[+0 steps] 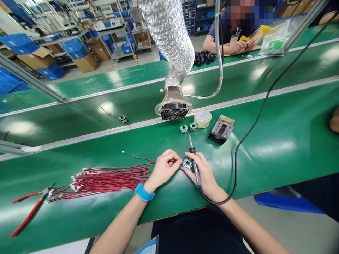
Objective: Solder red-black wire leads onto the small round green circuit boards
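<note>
My left hand (pixel 164 168), with a blue wristband, is closed in a pinch on a thin red-and-black wire (pixel 139 157), whose white plug end trails left. Its fingertips are right beside a small round green circuit board (pixel 187 163). My right hand (pixel 206 175) keeps that board between thumb and forefinger. Across the same hand lies a soldering iron (pixel 196 172), its tip pointing away from me and clear of the board. To the left, a bundle of red-and-black wires (pixel 111 179) with white plugs rests on the green bench. Whether the wire touches the board I cannot tell.
Beyond my hands stand two round board parts (pixel 183 128), a tape roll (pixel 202 120) and a metal block (pixel 222 129). A fume duct with fan (pixel 174 110) hangs above. Red-handled cutters (pixel 35 209) lie left. The iron's black cord (pixel 236 158) loops right. A co-worker (pixel 233 38) sits opposite.
</note>
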A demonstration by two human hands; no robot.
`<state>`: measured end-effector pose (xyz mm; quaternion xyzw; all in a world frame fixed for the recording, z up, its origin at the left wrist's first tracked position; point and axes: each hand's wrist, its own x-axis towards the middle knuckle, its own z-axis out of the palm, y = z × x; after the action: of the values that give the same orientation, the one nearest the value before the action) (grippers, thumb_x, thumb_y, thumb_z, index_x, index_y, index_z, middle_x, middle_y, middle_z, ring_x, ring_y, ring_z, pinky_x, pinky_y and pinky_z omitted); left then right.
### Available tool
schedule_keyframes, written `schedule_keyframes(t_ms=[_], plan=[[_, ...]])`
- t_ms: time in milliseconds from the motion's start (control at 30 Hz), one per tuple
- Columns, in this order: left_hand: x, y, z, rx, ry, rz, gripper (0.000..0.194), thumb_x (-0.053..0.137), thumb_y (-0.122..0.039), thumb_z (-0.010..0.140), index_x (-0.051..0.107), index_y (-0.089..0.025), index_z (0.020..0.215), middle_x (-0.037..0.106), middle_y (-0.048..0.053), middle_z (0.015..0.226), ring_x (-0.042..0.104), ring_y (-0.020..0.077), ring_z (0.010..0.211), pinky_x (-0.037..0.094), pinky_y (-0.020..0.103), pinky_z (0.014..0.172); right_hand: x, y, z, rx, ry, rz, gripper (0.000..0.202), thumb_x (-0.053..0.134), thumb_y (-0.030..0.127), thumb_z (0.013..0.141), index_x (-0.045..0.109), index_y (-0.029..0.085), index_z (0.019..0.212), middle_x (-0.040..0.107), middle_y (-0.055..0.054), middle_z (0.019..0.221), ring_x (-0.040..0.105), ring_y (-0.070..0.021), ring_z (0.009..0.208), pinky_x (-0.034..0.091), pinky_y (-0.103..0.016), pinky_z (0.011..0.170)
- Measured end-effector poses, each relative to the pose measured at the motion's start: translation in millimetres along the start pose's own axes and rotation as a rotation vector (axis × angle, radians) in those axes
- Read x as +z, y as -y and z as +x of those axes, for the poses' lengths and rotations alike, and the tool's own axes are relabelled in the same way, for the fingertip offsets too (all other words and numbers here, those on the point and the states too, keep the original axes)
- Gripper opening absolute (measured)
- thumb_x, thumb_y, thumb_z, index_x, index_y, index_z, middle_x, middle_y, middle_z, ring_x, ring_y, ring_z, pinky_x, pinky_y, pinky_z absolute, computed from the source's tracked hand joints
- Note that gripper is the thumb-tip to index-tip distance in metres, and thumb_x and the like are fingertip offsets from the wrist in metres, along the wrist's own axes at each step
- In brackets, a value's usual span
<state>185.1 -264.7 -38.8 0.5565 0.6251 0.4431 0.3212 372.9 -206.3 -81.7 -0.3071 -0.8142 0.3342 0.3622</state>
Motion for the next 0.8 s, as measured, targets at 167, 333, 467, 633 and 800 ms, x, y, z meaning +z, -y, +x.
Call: schedule_keyframes(t_ms=[167,333,467,633,800], plan=[[5.0,-1,-2,0.006,-0.031,-0.02,0.016,0.068,-0.023,0.095,0.069,-0.018,0.081,0.062,0.004,0.095,0.053,0.0129,0.074,0.039,0.026,0.063,9,4,6,0.005,-0.003,0.005,0.053,0.071,0.03,0.099,0.053,0.026,0.149,0.057,-0.011,0.121,0.068,-0.0258,0.101,0.061,-0.04,0.088],[11.8,-5,-4,0.071,-0.065,0.038,0.013,0.066,-0.02,0.097,0.069,-0.018,0.084,0.064,0.005,0.097,0.06,0.0156,0.086,0.045,0.028,0.073,4,6,3,-0.008,0.002,0.069,0.063,0.073,0.034,0.099,0.047,0.028,0.156,0.059,-0.011,0.121,0.068,-0.0239,0.1,0.061,-0.04,0.091],[20.8,-6,-7,0.078,-0.071,0.082,0.013,0.066,-0.019,0.096,0.067,-0.019,0.084,0.064,0.004,0.097,0.051,0.0112,0.07,0.04,0.026,0.062,-11,7,-9,-0.025,-0.186,0.09,0.039,0.064,0.023,0.104,0.063,0.027,0.142,0.069,-0.005,0.102,0.069,-0.0176,0.085,0.06,-0.031,0.081],[28.1,-5,-7,0.103,-0.113,0.138,0.013,0.066,-0.015,0.094,0.065,-0.019,0.082,0.064,0.003,0.095,0.049,0.0103,0.067,0.037,0.025,0.06,-26,7,-28,0.058,-0.395,0.161,0.021,0.056,0.02,0.105,0.077,0.024,0.102,0.073,0.001,0.078,0.067,-0.0136,0.063,0.056,-0.027,0.066],[28.3,-5,-7,0.102,-0.125,0.158,0.013,0.066,-0.015,0.093,0.064,-0.019,0.081,0.064,0.003,0.094,0.05,0.0105,0.067,0.036,0.025,0.058,-27,8,-34,0.087,-0.416,0.255,0.03,0.053,0.026,0.105,0.078,0.023,0.088,0.068,0.001,0.065,0.064,-0.0145,0.053,0.051,-0.028,0.055]])
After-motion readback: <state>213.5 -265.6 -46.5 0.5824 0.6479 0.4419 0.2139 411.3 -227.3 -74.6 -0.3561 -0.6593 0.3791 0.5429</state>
